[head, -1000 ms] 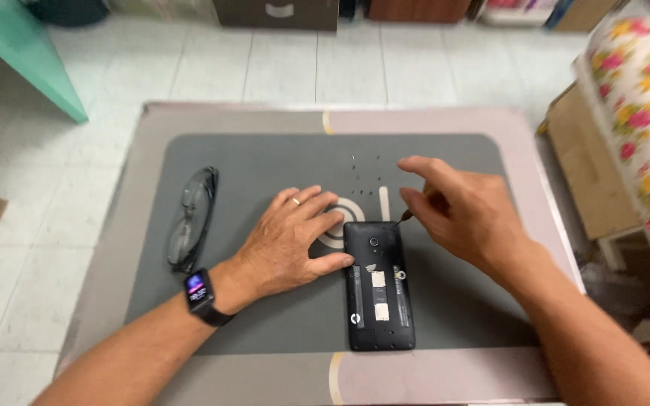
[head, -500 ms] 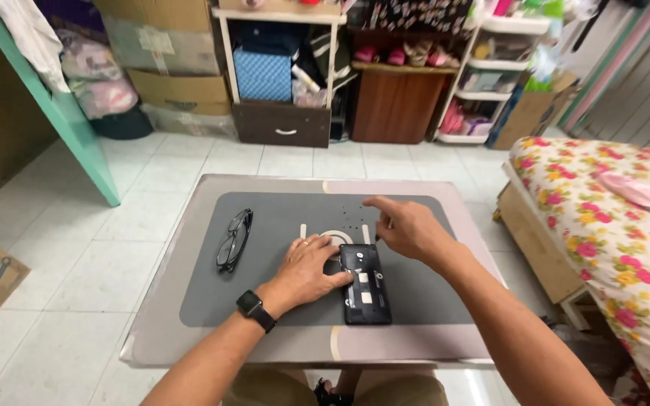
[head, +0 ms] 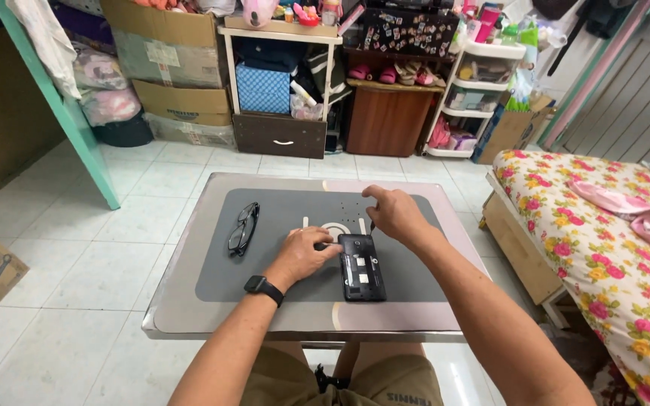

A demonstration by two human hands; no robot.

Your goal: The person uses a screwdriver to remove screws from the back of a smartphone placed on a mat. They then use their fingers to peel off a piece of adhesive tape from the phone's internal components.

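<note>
A black phone (head: 361, 268) lies on a grey mat (head: 280, 225) with its back cover off and its inner parts showing. My left hand (head: 306, 252), with a dark smartwatch on the wrist, rests flat on the mat and touches the phone's left upper edge. My right hand (head: 393, 214) hovers over the phone's top end and pinches a thin dark tool whose tip points down at the phone. What lies under my left palm is hidden.
Black glasses (head: 242, 229) lie on the mat's left side. The small table (head: 189, 301) stands on a tiled floor. A flowered bed (head: 603, 240) is at the right, shelves and cardboard boxes (head: 167, 45) at the back, a green post (head: 62, 113) at the left.
The view has lifted from looking straight down at the table to showing the whole room. Both hands stay at the phone, with the right hand still pinching the tool.
</note>
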